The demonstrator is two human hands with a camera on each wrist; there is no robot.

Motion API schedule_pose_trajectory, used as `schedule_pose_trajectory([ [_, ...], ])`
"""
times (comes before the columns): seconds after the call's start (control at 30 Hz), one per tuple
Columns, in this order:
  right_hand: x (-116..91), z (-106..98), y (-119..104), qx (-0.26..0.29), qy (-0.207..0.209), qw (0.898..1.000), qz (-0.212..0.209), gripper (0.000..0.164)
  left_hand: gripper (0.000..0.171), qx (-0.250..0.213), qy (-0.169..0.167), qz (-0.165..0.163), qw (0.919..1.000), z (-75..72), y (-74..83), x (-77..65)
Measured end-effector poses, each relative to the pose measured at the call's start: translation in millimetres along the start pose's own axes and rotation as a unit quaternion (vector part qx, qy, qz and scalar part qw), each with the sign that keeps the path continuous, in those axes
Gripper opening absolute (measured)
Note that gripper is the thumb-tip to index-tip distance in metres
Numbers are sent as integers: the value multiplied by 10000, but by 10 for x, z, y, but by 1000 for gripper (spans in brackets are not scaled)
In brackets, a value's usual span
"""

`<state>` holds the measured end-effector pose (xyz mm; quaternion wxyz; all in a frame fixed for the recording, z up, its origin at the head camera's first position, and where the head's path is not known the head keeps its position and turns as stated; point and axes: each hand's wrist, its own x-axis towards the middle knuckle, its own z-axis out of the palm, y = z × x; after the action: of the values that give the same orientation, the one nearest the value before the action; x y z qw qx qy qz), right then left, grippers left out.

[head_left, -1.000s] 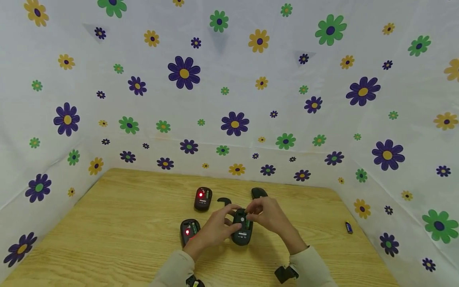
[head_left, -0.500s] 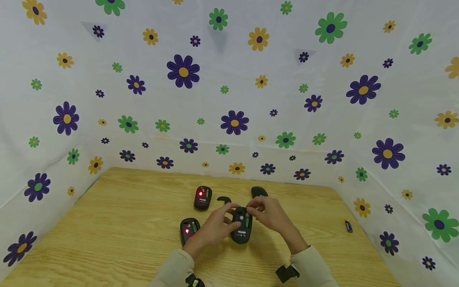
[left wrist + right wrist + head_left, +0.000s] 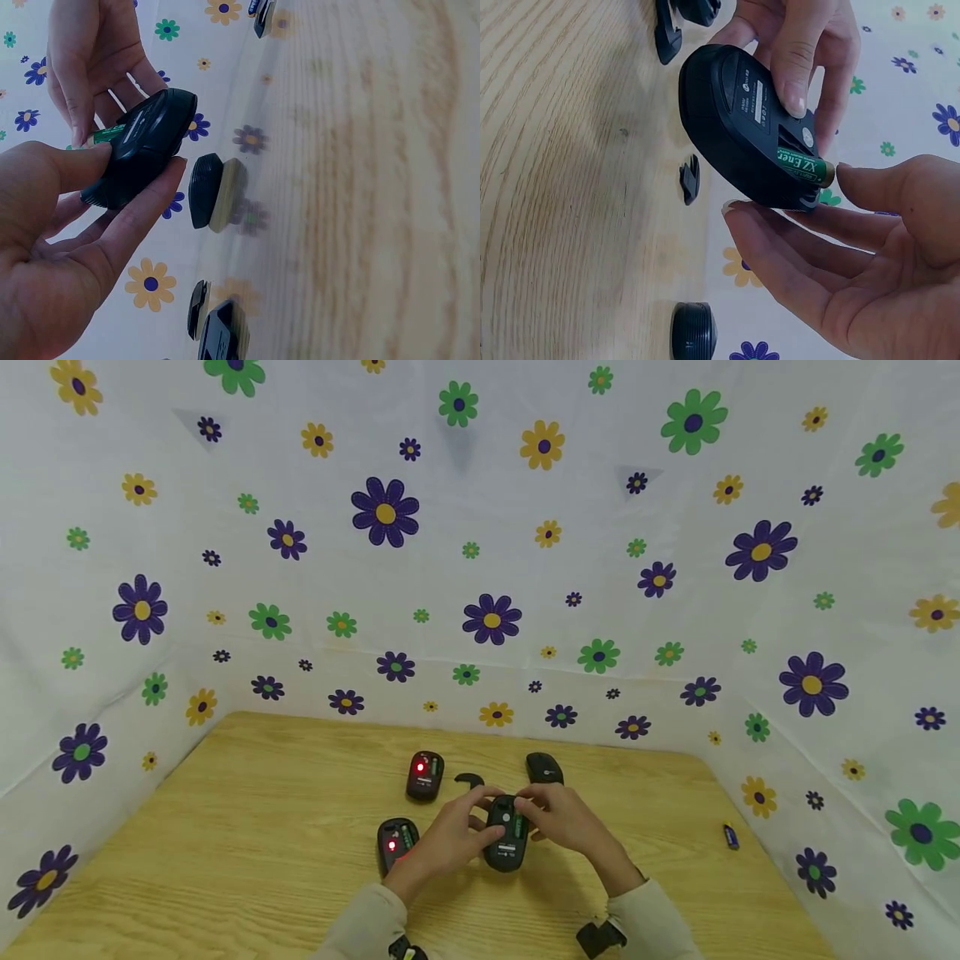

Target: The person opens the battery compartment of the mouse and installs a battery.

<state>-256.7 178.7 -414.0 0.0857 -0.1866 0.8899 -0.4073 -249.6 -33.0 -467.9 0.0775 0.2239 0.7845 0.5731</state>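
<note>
In the head view, my left hand (image 3: pixel 459 833) holds a black computer mouse (image 3: pixel 507 856) with its underside up, thumb across the base and fingers at the side. A green battery (image 3: pixel 801 165) sits in the mouse's uncovered slot, its gold-coloured end tilted up and sticking out. My right hand (image 3: pixel 562 817) is at the mouse's far right end. Its thumb tip is right at the battery's end, and its fingers reach round the mouse's other face, as the right wrist view shows. The left wrist view shows the mouse (image 3: pixel 146 154) raised off the table.
Two upturned mice with red lights, one farther back (image 3: pixel 425 783) and one by the left forearm (image 3: pixel 386 858), lie on the wooden table (image 3: pixel 262 827). A black cover (image 3: pixel 469 778) and another mouse (image 3: pixel 542 767) lie behind the hands. A loose battery (image 3: pixel 731 836) lies far right.
My right fingers have shifted from pinching above the slot to behind the mouse, with the thumb at the battery's end. The left hand keeps its hold on the mouse.
</note>
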Motion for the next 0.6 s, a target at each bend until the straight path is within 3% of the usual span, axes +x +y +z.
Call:
schedule_pose_trajectory([
  [0.37, 22, 21, -1, 209, 72, 9996, 161, 26, 47, 113, 17, 15, 9999, 16, 7, 21],
  [0.6, 20, 48, 7, 14, 198, 9997, 148, 22, 45, 139, 15, 113, 9998, 29, 11, 14],
])
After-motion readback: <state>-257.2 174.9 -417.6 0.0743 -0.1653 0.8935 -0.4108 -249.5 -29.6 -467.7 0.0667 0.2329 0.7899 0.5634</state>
